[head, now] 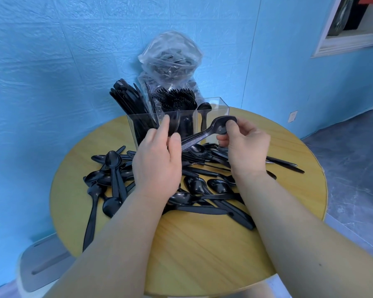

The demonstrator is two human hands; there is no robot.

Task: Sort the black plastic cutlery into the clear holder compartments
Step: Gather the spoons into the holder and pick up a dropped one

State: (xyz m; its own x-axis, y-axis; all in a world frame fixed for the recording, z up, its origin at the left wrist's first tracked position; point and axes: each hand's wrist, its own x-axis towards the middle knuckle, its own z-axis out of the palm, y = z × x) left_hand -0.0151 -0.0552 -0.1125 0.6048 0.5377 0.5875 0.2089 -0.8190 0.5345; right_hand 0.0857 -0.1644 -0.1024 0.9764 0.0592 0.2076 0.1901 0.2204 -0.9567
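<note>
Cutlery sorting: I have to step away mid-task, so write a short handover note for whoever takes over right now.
Left hand holds forks in front of the clear holder.
Right hand pinches the bowl end of a stack of spoons.
Done: knives fill the left compartment, forks the middle; one spoon stands in the right.
Left: the loose pile of spoons and knives on the round table.
</note>
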